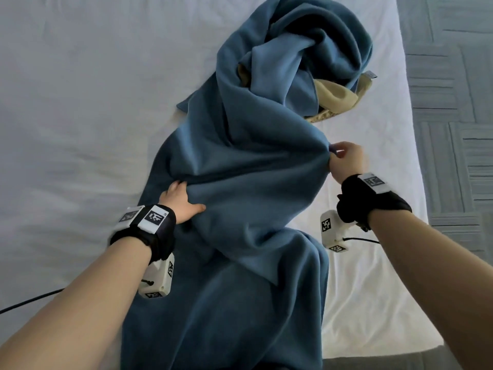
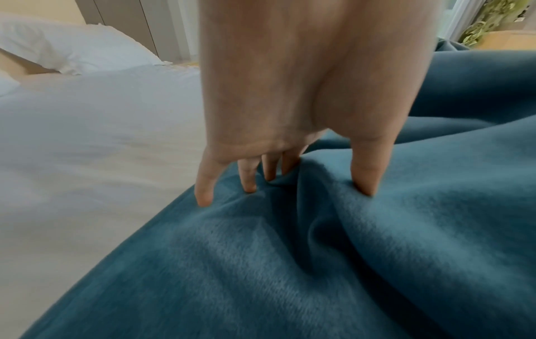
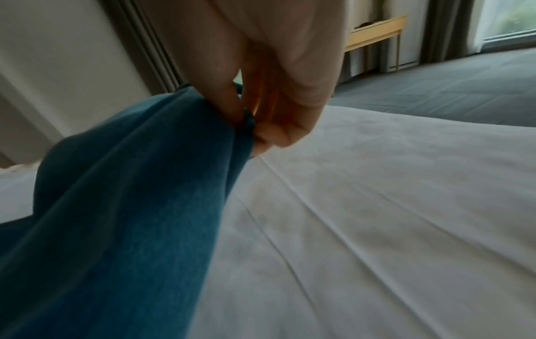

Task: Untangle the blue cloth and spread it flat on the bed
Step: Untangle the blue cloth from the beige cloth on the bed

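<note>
At the right edge of the blue cloth [image 1: 240, 182], the right hand [image 1: 345, 161] had a bunched bit of fabric pinched tight between thumb and fingers, lifting it just clear of the bed [image 1: 80, 102] — and the right wrist view confirmed it, fingers [image 3: 278, 135] curled round a gathered fold with the fabric drawn into taut ridges below. Over on the cloth's left side, the left hand [image 1: 181, 201] lay spread on top, fingers [image 2: 204, 188] straight and splayed, tips dug into a soft crease, thumb [image 2: 367, 174] pressed down apart from them; nothing gripped there, just pressing. The cloth itself ran in a long rumpled band down the white sheet, its far end twisted into a knotted heap, its near end reaching the bottom of the head view. Tangled into that far heap sat a tan cloth [image 1: 336, 94], poking out on the cloth's right. Beyond the cloth's left side, a white pillow [image 2: 72, 48] rested at the bed's head.
</note>
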Motion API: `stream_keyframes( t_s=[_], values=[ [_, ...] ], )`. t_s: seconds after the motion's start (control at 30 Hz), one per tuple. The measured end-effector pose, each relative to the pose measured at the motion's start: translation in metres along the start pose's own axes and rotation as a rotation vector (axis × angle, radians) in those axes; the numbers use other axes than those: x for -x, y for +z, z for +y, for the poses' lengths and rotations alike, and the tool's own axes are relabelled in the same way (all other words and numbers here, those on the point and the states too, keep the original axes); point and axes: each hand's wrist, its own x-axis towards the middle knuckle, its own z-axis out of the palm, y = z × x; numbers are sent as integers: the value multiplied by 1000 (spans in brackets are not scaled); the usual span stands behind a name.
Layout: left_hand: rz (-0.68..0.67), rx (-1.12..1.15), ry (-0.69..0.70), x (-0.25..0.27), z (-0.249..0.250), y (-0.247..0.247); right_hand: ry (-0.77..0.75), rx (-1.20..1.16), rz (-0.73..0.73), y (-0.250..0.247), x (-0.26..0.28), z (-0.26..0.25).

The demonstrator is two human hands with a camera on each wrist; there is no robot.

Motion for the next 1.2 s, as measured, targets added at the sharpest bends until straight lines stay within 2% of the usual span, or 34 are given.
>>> stream_keyframes(
  t_s=[0.03,0.1,0.13,0.2,0.23,0.3,0.33,0.4,0.5,0.57,0.7,0.87,0.93,1.03,1.07,1.13,1.2],
  values=[
    [24,22,-17,-1,2,0,13,-27,-62,1,4,0],
    [141,108,-23,-1,10,0,151,-251,-294,9,20,-3],
    [227,172,20,-1,16,1,217,-356,-415,14,30,-3],
    [346,298,176,2,32,7,228,-441,-652,23,49,0],
    [328,343,249,4,42,10,193,-441,-761,28,59,3],
    [164,401,318,10,64,17,91,-366,-914,33,74,6],
    [72,420,318,12,74,20,22,-292,-916,36,79,5],
    [-41,454,279,11,91,24,-110,-132,-802,42,85,1],
    [-15,456,222,2,98,27,-240,-2,-693,48,95,-5],
    [47,415,208,-5,91,24,-220,-56,-781,47,101,-4],
    [99,360,164,-9,65,20,-73,-224,-1048,40,110,-4],
    [172,321,164,-5,43,17,-49,-4,-1300,32,119,2],
    [199,281,164,-2,38,15,-102,168,-1273,26,118,3],
    [277,216,153,6,35,12,-208,336,-1097,21,114,3],
    [310,199,149,8,35,10,-246,351,-986,19,112,2],
    [364,210,145,9,36,7,-314,356,-664,14,104,3],
    [389,278,169,8,41,7,-327,242,-408,8,96,7]
  ],
)
